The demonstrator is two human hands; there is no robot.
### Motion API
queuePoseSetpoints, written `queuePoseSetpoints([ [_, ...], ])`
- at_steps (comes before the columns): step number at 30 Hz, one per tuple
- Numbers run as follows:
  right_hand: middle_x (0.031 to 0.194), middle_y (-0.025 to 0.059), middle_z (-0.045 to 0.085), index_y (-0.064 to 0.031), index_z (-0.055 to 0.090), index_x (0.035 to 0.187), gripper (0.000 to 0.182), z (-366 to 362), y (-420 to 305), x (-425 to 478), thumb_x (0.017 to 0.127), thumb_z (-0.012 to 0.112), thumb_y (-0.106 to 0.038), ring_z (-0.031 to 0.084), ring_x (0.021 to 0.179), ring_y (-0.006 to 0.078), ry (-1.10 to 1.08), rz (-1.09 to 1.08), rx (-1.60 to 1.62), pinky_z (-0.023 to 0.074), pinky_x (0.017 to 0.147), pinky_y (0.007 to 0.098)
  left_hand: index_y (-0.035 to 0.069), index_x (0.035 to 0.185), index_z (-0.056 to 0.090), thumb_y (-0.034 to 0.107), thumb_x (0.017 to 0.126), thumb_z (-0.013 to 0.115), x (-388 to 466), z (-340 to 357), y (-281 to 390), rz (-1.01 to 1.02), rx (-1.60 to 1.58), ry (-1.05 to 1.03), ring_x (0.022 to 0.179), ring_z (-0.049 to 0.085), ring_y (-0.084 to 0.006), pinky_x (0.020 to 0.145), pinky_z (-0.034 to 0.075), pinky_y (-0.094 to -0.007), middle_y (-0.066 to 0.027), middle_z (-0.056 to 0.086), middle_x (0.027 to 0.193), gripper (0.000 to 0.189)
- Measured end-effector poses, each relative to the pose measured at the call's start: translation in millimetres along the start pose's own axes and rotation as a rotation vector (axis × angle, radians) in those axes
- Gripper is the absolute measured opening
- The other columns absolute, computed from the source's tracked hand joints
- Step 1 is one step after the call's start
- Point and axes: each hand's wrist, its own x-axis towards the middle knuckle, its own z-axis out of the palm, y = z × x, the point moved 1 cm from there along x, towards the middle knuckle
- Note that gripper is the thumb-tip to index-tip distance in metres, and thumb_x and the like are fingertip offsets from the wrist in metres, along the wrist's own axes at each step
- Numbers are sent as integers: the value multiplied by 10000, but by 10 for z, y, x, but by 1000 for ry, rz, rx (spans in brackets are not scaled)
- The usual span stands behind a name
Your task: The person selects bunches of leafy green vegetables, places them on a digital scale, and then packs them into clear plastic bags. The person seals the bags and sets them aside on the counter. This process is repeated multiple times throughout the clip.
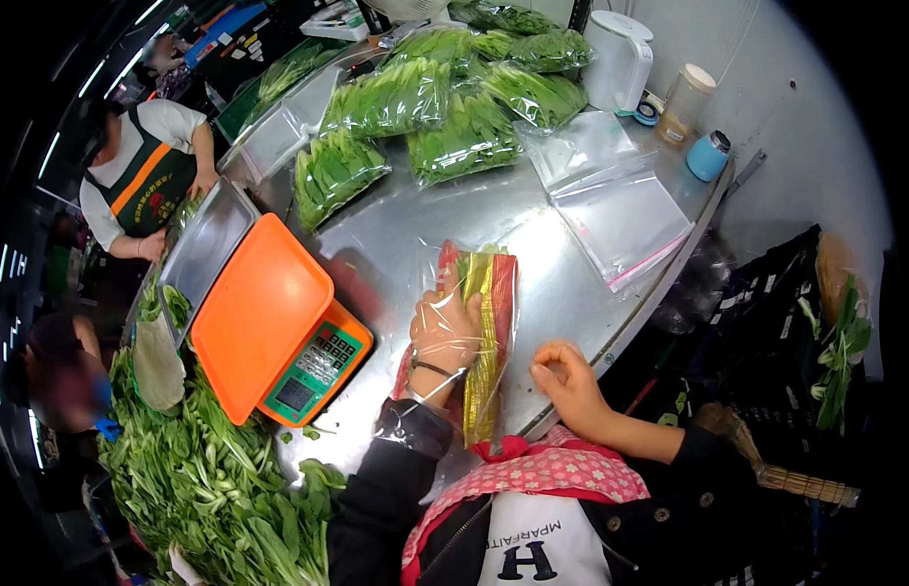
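Note:
My left hand [445,329] is inside a clear plastic bag [509,351], whose film covers the hand and part of the forearm. Its fingers grip a red-and-yellow woven plastic sheet [485,351]. A little leafy green [465,267] shows at the sheet's far end; most of what the sheet wraps is hidden. To the right, my right hand [568,381] hovers near the metal table's [454,209] edge, apart from the bag. Its fingers are curled towards the thumb, and nothing is visible in them.
An orange scale [264,315] stands left of my hands, beside heaped leafy greens [205,461]. Several bagged greens [465,139] lie at the back. Flat plastic bags [623,220], a white kettle [617,62], a jar [685,106] and a blue flask [708,156] are rightward. A co-worker [143,172] stands across.

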Motion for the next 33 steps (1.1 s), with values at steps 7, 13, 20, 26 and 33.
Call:
queuePoseSetpoints([
  [7,881,101,563,3,579,883,196,347,210,144,939,520,-175,561,837,176,-419,266,90,466,744,317,132,1375,366,300,870,577,72,-20,-81,2,-88,-26,803,624,-427,700,497,-504,-281,613,900,573],
  [13,949,51,584,-2,566,967,201,532,-144,-46,980,466,-176,544,910,157,-770,60,344,418,856,282,41,1352,361,339,882,532,33,-607,-254,-127,-14,-389,960,609,-424,829,476,-459,-305,603,1052,582],
  [20,1169,112,590,16,534,1182,312,325,-586,145,966,477,-202,528,1141,227,-640,200,1117,369,1022,422,-42,993,551,295,942,509,-181,-1733,-119,723,-341,-273,863,595,-342,763,461,-400,-208,620,891,344],
  [26,1280,161,537,32,531,1216,366,223,-635,277,966,459,-225,486,1222,292,-678,208,1120,335,1048,517,14,917,664,171,836,646,-545,-2141,17,463,-151,-45,774,604,-294,733,408,-366,-146,660,837,177],
  [33,1239,140,551,38,537,1189,310,-20,-887,106,974,457,-169,479,1204,242,-739,145,995,339,1047,397,81,826,654,79,770,668,-641,-2479,377,617,39,383,705,558,-255,778,352,-368,-50,617,718,58],
])
